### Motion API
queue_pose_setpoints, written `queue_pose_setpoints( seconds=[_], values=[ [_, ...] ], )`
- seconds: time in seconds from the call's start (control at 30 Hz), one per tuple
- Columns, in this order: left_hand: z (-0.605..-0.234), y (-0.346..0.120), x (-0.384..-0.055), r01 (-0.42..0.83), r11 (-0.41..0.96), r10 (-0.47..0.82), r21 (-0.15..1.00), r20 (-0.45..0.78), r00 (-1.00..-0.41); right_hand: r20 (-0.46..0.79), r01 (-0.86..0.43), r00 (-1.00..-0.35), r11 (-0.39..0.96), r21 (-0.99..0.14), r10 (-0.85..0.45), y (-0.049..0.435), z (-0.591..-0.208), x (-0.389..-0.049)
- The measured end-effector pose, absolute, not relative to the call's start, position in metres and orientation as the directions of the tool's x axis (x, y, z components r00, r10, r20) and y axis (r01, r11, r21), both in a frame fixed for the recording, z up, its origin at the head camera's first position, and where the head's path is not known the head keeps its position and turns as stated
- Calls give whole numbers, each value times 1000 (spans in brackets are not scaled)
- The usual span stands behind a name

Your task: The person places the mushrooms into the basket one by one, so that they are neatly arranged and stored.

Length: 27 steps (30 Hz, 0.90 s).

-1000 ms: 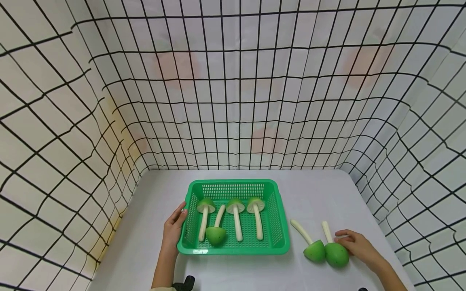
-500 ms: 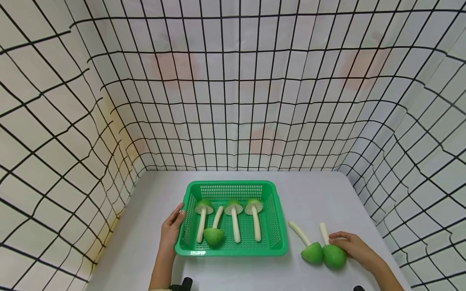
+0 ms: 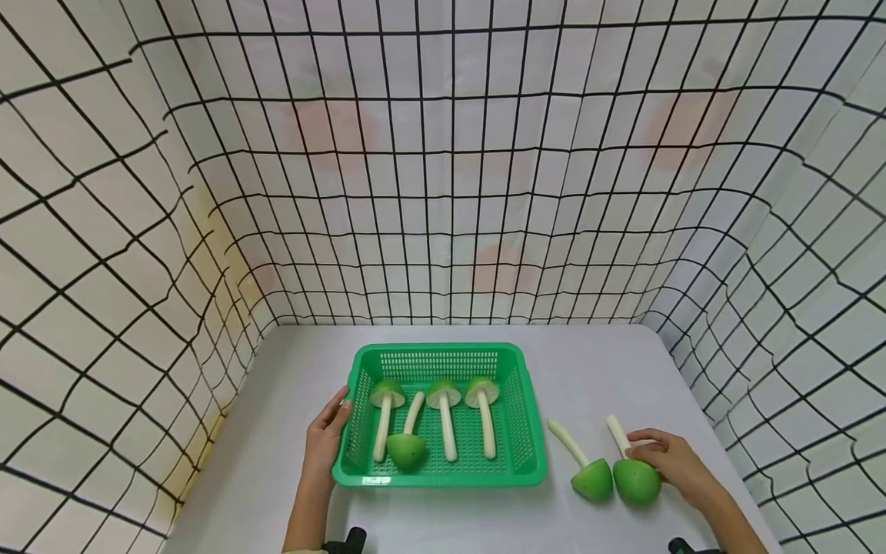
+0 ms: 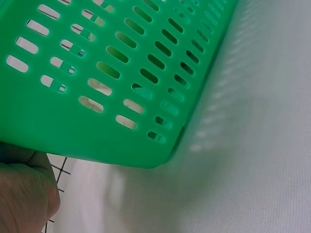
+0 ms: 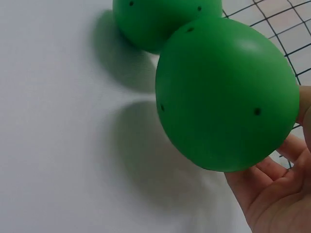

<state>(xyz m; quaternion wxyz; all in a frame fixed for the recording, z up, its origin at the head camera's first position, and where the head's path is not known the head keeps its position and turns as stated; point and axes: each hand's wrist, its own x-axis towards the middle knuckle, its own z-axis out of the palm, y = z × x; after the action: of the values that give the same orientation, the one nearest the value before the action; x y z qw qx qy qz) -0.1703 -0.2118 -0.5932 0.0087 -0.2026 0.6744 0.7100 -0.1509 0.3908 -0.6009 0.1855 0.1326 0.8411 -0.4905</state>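
My left hand (image 3: 324, 440) holds the left rim of a green plastic basket (image 3: 443, 481), with the thumb at the rim. In the left wrist view only part of this hand (image 4: 26, 194) shows under the slotted basket wall (image 4: 92, 131). My right hand (image 3: 670, 462) pinches a toy mushroom (image 3: 637, 483) with a green cap and white stem, where stem meets cap. Its dotted cap (image 5: 226, 97) fills much of the right wrist view, with its shadow apart from it. A second green mushroom (image 3: 592, 481) lies just left of it, stem pointing back and left.
Several like mushrooms lie in the basket, one (image 3: 407, 451) with its cap toward me, the others (image 3: 482, 391) with caps toward the back. The white table (image 3: 595, 369) is bounded by white walls with a black grid (image 3: 453, 231).
My right fingers have closed in on the right mushroom's stem, and the mushroom has shifted and tilted slightly. The left hand keeps its place on the basket.
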Motion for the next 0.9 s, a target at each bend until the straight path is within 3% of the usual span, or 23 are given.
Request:
queue_pose_setpoints(
  seconds=[0.3,0.9],
  values=[
    [-591,-211,-169,-276,-77,-270,958,-286,-919,-398,401,-911,455,-795,107,397,-598,-152],
    [-590,-211,-167,-273,-93,-255,957,-288,-923,-320,341,-939,423,-840,122,385,-585,-161]
  ],
)
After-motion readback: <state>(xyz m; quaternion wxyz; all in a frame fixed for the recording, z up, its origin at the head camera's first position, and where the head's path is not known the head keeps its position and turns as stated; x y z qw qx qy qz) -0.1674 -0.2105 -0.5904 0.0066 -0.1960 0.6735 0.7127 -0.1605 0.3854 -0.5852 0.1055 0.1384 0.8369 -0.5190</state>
